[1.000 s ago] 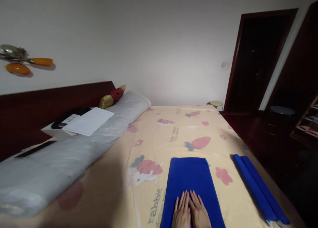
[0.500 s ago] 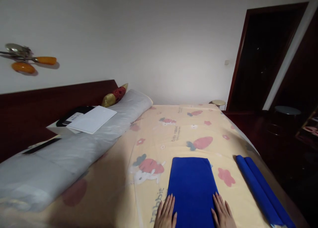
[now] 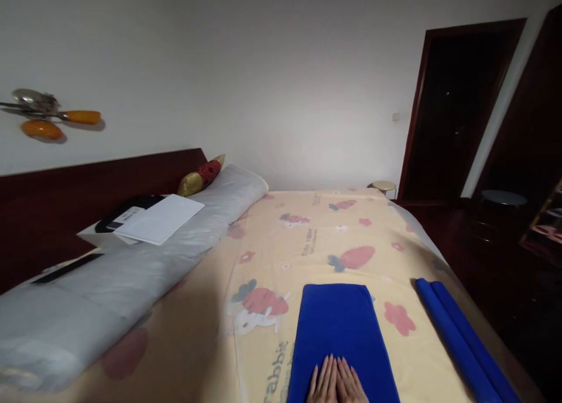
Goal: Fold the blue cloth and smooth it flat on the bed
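A folded blue cloth (image 3: 336, 321) lies flat on the cream printed bedsheet (image 3: 316, 245) near the bottom of the view. My left hand (image 3: 324, 384) and my right hand (image 3: 350, 386) rest palm down on the cloth's near end, side by side and touching, fingers straight and pointing away from me. Neither hand holds anything. Only the fingers and part of each hand show above the frame's lower edge.
Two rolled blue cloths (image 3: 461, 338) lie along the bed's right edge. A long grey bolster (image 3: 132, 274) carries white papers (image 3: 158, 218) and a dark strip. A red and gold cushion (image 3: 199, 176) sits by the dark headboard (image 3: 88, 186). A dark doorway (image 3: 452, 110) stands right.
My hands moved from the cloth's two side edges back together onto its middle. One second ago they lay together on it in much the same way.
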`<state>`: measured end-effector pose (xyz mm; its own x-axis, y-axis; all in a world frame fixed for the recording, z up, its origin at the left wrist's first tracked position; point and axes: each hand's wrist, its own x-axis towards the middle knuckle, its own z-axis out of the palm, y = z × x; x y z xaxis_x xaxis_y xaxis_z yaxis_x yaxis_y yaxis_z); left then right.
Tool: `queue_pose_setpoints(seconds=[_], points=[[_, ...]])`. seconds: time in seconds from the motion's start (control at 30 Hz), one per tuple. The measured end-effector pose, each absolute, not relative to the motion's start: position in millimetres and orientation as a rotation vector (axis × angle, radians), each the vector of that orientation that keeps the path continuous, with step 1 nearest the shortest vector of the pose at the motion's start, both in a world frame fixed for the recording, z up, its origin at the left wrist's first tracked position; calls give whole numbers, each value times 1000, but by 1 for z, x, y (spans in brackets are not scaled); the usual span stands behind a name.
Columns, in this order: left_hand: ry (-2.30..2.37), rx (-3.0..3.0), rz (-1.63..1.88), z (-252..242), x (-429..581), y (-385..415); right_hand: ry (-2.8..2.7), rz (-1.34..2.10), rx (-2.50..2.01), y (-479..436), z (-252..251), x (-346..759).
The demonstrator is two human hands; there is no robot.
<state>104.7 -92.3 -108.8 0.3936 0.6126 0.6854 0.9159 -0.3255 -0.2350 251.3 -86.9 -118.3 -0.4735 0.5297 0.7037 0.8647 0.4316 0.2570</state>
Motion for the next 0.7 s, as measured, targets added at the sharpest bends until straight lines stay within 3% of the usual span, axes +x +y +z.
queue_pose_setpoints(seconds=[0.1, 0.3, 0.47, 0.7], points=[[-1325, -2064, -586, -112, 103, -96, -2170, -886, -1166, -92, -109, 258], [-1305, -2036, -461, -73, 97, -106, -2231, -482, -1340, -100, -110, 263], [-1292, -2019, -260, -41, 83, -117, -2238, -365, -1521, -109, -94, 280], [-1352, -1978, -242, -22, 47, -135, -2155, -139, -1784, -128, -76, 328]])
